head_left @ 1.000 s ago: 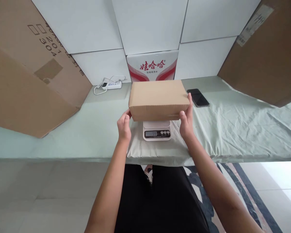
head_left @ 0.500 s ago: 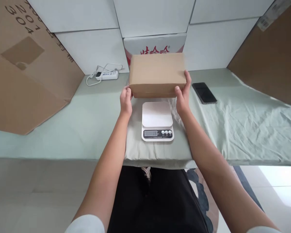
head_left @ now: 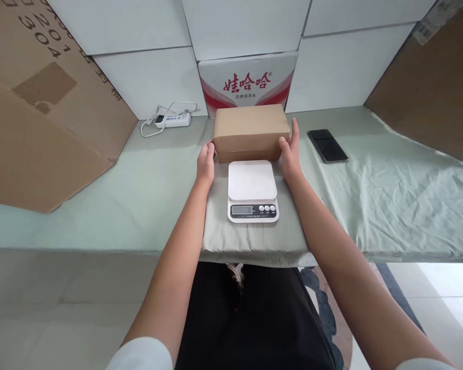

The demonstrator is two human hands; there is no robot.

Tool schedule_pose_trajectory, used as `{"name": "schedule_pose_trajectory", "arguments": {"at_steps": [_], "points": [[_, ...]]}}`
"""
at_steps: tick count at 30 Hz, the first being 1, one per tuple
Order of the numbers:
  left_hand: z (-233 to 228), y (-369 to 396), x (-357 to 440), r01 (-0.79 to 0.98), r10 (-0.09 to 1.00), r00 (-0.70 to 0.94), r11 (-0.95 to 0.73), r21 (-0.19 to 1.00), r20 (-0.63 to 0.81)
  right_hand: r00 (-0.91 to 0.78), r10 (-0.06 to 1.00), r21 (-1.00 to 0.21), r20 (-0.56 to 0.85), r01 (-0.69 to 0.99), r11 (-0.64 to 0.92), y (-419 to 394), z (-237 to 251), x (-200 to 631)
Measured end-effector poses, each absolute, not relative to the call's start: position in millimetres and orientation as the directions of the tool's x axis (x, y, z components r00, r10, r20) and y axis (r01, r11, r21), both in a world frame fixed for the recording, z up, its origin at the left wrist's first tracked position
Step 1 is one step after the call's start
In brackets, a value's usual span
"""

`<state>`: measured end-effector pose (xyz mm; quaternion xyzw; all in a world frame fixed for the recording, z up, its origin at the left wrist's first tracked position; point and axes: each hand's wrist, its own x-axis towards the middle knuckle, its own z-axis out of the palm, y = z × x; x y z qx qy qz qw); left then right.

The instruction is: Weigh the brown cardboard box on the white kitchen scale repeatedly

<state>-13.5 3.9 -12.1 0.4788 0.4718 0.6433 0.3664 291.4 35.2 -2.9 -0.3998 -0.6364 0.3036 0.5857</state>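
Head view: a worktop (head_left: 389, 205) covered in pale green cloth is seen, backed by white blocks. A white carton (head_left: 248, 82) with red print stands against them, and just in front of it a brown box (head_left: 250, 132) rests on the cloth. A white scale (head_left: 252, 190) lies just in front of the box, its plate bare, its display toward the person. A power strip (head_left: 173, 120) with a coiled cord lies at the back left, and a dark phone (head_left: 327, 146) lies to the right of the box, apart from it. Large cardboard sheets (head_left: 42, 113) lean in from both sides.

The box is flanked by both hands. The left hand (head_left: 206, 163) is laid against its left end, fingers curled, thumb at the near corner. The right hand (head_left: 290, 151) is set flat against its right end, fingers extended. Each grip is open and pressed to the box rather than wrapped round it.

Bare cloth is left to either side of the scale; the worktop's near edge runs just below it.
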Motion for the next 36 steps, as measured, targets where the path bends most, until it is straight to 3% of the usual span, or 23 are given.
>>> {"name": "schedule_pose_trajectory", "arguments": {"at_steps": [9,14,21,28,36], "points": [[-8.7,-0.1,-10.9,0.008,0.939,-0.18,-0.297,0.955,0.293,0.033,0.893,-0.89,0.449,0.105,0.443,29.3,-2.4,287.7],[1.8,-0.6,-11.5,0.042,0.885,-0.254,-0.392,0.919,0.389,0.011,0.911,-0.909,0.413,0.066,0.412,17.3,14.2,271.8],[31.0,-61.6,-5.4,0.098,0.784,-0.29,-0.546,0.832,0.548,0.007,0.829,-0.821,0.559,0.147,0.552,-45.1,41.1,279.1],[17.1,-158.3,5.2,0.052,0.86,-0.243,-0.451,0.891,0.449,0.025,0.838,-0.813,0.545,0.257,0.522,-126.2,19.3,308.6],[13.4,-166.2,8.9,0.055,0.885,-0.218,-0.411,0.91,0.412,0.085,0.85,-0.838,0.52,0.242,0.488,-127.3,17.9,305.3]]}}
